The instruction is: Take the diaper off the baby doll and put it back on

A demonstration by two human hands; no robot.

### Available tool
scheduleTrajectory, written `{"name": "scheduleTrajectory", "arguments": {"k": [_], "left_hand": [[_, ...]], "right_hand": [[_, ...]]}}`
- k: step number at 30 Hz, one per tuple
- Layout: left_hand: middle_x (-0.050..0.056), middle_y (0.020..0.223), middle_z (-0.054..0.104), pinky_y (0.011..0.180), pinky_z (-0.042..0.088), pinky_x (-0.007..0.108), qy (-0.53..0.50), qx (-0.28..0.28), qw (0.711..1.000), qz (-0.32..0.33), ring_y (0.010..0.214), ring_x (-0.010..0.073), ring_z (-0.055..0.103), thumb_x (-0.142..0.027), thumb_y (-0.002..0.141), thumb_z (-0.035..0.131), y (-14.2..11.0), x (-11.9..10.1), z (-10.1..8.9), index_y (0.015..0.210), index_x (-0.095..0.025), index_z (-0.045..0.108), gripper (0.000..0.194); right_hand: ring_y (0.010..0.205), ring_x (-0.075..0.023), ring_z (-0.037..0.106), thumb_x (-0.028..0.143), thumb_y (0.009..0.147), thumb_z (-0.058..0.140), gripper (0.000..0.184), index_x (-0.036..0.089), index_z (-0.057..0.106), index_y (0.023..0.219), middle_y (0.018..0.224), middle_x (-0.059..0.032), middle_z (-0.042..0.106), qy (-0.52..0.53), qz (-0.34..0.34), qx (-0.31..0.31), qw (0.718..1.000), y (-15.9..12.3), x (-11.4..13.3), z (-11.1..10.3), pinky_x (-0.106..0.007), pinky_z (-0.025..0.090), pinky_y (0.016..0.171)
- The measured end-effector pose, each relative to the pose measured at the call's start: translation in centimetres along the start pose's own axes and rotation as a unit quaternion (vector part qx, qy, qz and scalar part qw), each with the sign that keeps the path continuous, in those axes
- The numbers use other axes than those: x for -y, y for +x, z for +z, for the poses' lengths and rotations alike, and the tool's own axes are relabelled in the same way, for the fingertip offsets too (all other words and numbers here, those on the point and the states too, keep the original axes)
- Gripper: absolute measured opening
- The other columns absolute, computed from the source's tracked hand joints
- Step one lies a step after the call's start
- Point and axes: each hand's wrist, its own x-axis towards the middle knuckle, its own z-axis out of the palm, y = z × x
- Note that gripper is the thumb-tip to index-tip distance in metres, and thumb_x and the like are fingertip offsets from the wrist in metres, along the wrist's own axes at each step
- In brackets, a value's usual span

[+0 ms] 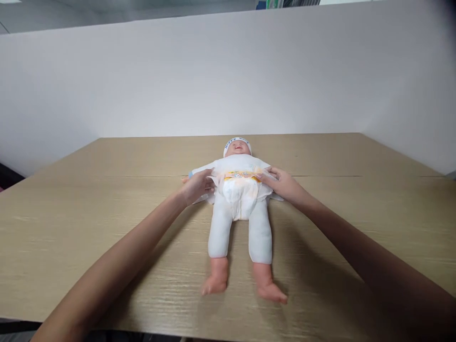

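Observation:
A baby doll in white clothing and a white printed cap lies on its back, its bare feet towards me. Around its hips is a white diaper with a colourful printed waistband. My left hand is at the diaper's left side, fingers curled on its edge. On the opposite side, my right hand pinches the diaper's right edge near the waistband. Thin white side flaps spread out beneath both hands. Some fingertips are hidden by the diaper material.
The doll lies on a wide wood-grain table. A pale partition stands along the back and both sides. The table's front edge runs across the bottom of the view.

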Motion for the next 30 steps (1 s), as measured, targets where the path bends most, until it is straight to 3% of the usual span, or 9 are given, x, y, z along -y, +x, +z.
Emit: {"name": "scheduleTrajectory", "arguments": {"k": [3, 6, 8, 11, 13, 15, 18, 23, 30], "left_hand": [[0.008, 0.115, 0.075, 0.088, 0.052, 0.034, 0.069, -0.083, 0.992, 0.062, 0.1, 0.0224, 0.067, -0.055, 0.089, 0.071, -1.5, -1.1, -0.6, 0.109, -0.021, 0.069, 0.04], [0.009, 0.137, 0.073, 0.105, 0.051, 0.04, 0.206, -0.126, 0.949, 0.202, 0.119, 0.0261, 0.065, -0.058, 0.098, 0.064, -3.4, -2.6, 0.3, 0.116, -0.022, 0.07, 0.041], [0.008, 0.139, 0.073, 0.113, 0.048, 0.043, 0.294, -0.098, 0.902, 0.3, 0.127, 0.0269, 0.063, -0.053, 0.103, 0.061, -4.1, -3.3, 2.1, 0.121, -0.023, 0.072, 0.037], [0.007, 0.136, 0.075, 0.12, 0.044, 0.045, 0.419, -0.007, 0.814, 0.402, 0.133, 0.0279, 0.06, -0.046, 0.106, 0.058, -3.8, -3.5, 5.9, 0.12, -0.023, 0.075, 0.032], [0.009, 0.135, 0.075, 0.119, 0.044, 0.048, 0.5, 0.042, 0.76, 0.413, 0.134, 0.0299, 0.059, -0.046, 0.107, 0.058, -2.9, -3.0, 8.1, 0.119, -0.022, 0.076, 0.033], [0.011, 0.136, 0.074, 0.118, 0.045, 0.051, 0.562, 0.054, 0.725, 0.393, 0.135, 0.0325, 0.058, -0.051, 0.106, 0.06, -1.9, -2.3, 9.5, 0.121, -0.022, 0.077, 0.037], [0.009, 0.142, 0.072, 0.117, 0.045, 0.054, 0.604, 0.023, 0.704, 0.372, 0.138, 0.0352, 0.055, -0.056, 0.102, 0.066, -1.1, -1.3, 10.2, 0.126, -0.025, 0.079, 0.041], [0.007, 0.145, 0.071, 0.115, 0.046, 0.055, 0.611, 0.001, 0.699, 0.37, 0.139, 0.0362, 0.052, -0.058, 0.101, 0.067, -1.0, -0.6, 9.9, 0.134, -0.027, 0.077, 0.046], [0.009, 0.15, 0.067, 0.117, 0.045, 0.057, 0.621, 0.003, 0.695, 0.361, 0.141, 0.0376, 0.05, -0.062, 0.1, 0.067, -1.0, -0.6, 10.0, 0.141, -0.027, 0.074, 0.055]], "right_hand": [[0.093, -0.0258, 0.075, 0.07, 0.093, 0.072, 0.049, 0.023, 0.071, 0.107, 0.108, -0.009, 0.083, -0.079, -0.013, -0.083, 0.993, -1.9, -1.2, -1.4, -0.038, 0.056, 0.085], [0.084, -0.0242, 0.072, 0.066, 0.097, 0.066, 0.043, 0.024, 0.07, 0.093, 0.096, -0.0071, 0.08, -0.217, -0.025, -0.109, 0.97, -3.9, -3.0, -2.5, -0.036, 0.049, 0.077], [0.082, -0.0235, 0.069, 0.062, 0.098, 0.065, 0.039, 0.024, 0.067, 0.09, 0.094, -0.006, 0.078, -0.288, -0.031, -0.116, 0.95, -4.8, -4.3, -2.8, -0.034, 0.044, 0.073], [0.08, -0.0227, 0.066, 0.055, 0.096, 0.066, 0.031, 0.024, 0.063, 0.094, 0.092, -0.0049, 0.075, -0.342, -0.034, -0.129, 0.93, -5.0, -5.8, -2.6, -0.033, 0.038, 0.069], [0.078, -0.0228, 0.064, 0.056, 0.097, 0.064, 0.033, 0.024, 0.06, 0.092, 0.087, -0.0046, 0.072, -0.351, -0.033, -0.129, 0.927, -4.8, -6.4, -2.4, -0.032, 0.036, 0.068], [0.075, -0.0228, 0.063, 0.06, 0.097, 0.063, 0.037, 0.024, 0.058, 0.087, 0.082, -0.0041, 0.07, -0.347, -0.028, -0.128, 0.929, -4.6, -6.8, -2.3, -0.032, 0.035, 0.067], [0.073, -0.0227, 0.062, 0.064, 0.095, 0.064, 0.04, 0.025, 0.058, 0.087, 0.08, -0.0035, 0.068, -0.341, -0.023, -0.123, 0.932, -4.6, -6.9, -2.4, -0.032, 0.036, 0.066], [0.073, -0.0228, 0.062, 0.069, 0.094, 0.063, 0.045, 0.024, 0.061, 0.1, 0.083, -0.0035, 0.069, -0.326, -0.01, -0.115, 0.938, -5.0, -6.6, -2.7, -0.031, 0.036, 0.067], [0.075, -0.0237, 0.058, 0.076, 0.086, 0.067, 0.053, 0.024, 0.062, 0.086, 0.081, -0.0052, 0.065, -0.288, 0.026, -0.083, 0.954, -4.9, -5.7, -2.6, -0.032, 0.033, 0.068]]}}
